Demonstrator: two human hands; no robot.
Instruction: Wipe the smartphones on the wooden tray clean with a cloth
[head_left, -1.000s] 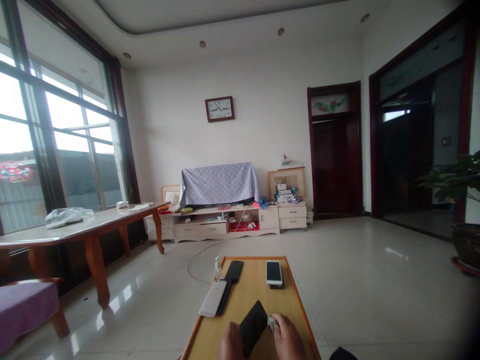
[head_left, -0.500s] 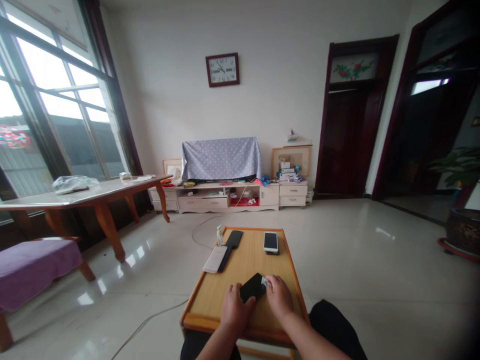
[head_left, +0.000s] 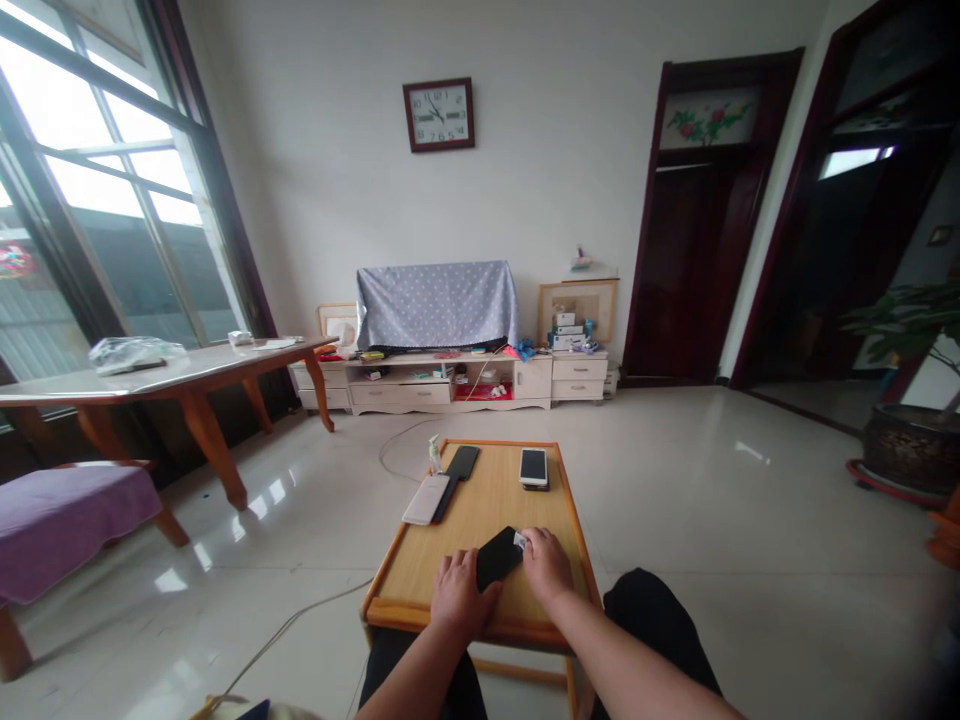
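Note:
A black phone (head_left: pixel 498 560) lies tilted over the near part of the small wooden table (head_left: pixel 495 500). My left hand (head_left: pixel 459 592) is closed around its left end, thumb along the near edge. My right hand (head_left: pixel 546 564) pinches a small white piece (head_left: pixel 520 541), perhaps a cloth or tissue, against the phone's upper right end. At the table's left lie a pale phone (head_left: pixel 426 499) and dark phones (head_left: pixel 463 462) beside it, partly overlapped. Toward the far right corner a white phone (head_left: pixel 533 466) rests on another dark one.
A small pump bottle (head_left: pixel 434 453) stands at the table's far left edge. A cable (head_left: pixel 300 612) runs over the floor on the left. Farther off are a dining table (head_left: pixel 202 362), a purple-covered stool (head_left: pixel 67 520), a low TV cabinet (head_left: pixel 405 396) and a potted plant (head_left: pixel 911 450).
The view has shifted slightly, so the room and table sit a little higher and farther left. Both hands keep their hold; the white piece stays at the phone's upper right end.

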